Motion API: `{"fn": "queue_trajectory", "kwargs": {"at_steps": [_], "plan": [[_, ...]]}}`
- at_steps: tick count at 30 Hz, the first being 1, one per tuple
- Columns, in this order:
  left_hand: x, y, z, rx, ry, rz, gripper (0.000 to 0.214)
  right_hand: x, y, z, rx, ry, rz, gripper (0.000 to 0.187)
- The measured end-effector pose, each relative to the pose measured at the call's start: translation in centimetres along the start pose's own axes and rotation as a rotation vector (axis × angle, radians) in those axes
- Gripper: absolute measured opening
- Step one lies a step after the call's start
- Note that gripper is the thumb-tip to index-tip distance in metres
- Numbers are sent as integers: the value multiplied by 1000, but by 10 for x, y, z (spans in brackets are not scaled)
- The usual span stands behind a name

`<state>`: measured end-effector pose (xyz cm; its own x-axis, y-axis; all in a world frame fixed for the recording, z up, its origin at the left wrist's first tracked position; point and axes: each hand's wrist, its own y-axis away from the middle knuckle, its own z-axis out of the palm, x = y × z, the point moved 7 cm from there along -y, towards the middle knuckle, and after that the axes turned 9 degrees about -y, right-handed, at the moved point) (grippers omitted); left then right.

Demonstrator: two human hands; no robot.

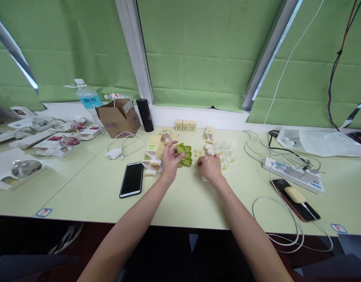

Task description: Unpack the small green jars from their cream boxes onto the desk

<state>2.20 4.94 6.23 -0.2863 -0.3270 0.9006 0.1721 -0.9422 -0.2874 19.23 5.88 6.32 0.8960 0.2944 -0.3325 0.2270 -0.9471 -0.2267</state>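
Note:
My left hand [169, 159] pinches a small green open case [180, 148] between thumb and fingers. Several more green cases [187, 161] sit on the table just beside it. My right hand [210, 166] is closed, its fingertips down at a group of tiny yellow pieces [196, 151]; whatever they grip is hidden. Behind that hand lie small pale pink-white pieces [209, 148]. To its right are several clear plastic cups with yellow in them [226, 150]. Small cream cartons [153, 148], some with open flaps, crowd the left hand's outer side.
Left lies a phone [131, 179] with a white charger [114, 153] behind. A cardboard box [119, 119], black flask [145, 115] and water bottle [87, 96] stand at the back. Cream cartons [185, 125] line the wall. Right are a power strip [292, 174], cables and another phone [303, 209].

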Motion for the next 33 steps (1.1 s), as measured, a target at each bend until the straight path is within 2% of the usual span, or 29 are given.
{"fn": "queue_trajectory", "kwargs": {"at_steps": [5,8,12,16,19,23,27,33], "plan": [[11,2,3,40,-206,107,53,-2,0,6,-34,43,13,22],[17,3,2,59,-330,134,47,0,1,1,-3,6,19,21],[26,2,0,28,-583,181,30,14,6,-24,198,-142,59,21],[39,-3,-1,-79,-942,259,32,35,19,-52,480,-310,109,16],[46,0,-4,-169,-1168,314,32,42,24,-58,583,-377,121,15],[47,19,-11,-273,-1301,376,31,36,25,-53,603,-372,68,15],[35,37,-16,-373,-1377,368,24,28,25,-48,582,-327,17,16],[17,37,-13,-437,-1349,344,19,24,25,-44,575,-309,-25,16]]}}
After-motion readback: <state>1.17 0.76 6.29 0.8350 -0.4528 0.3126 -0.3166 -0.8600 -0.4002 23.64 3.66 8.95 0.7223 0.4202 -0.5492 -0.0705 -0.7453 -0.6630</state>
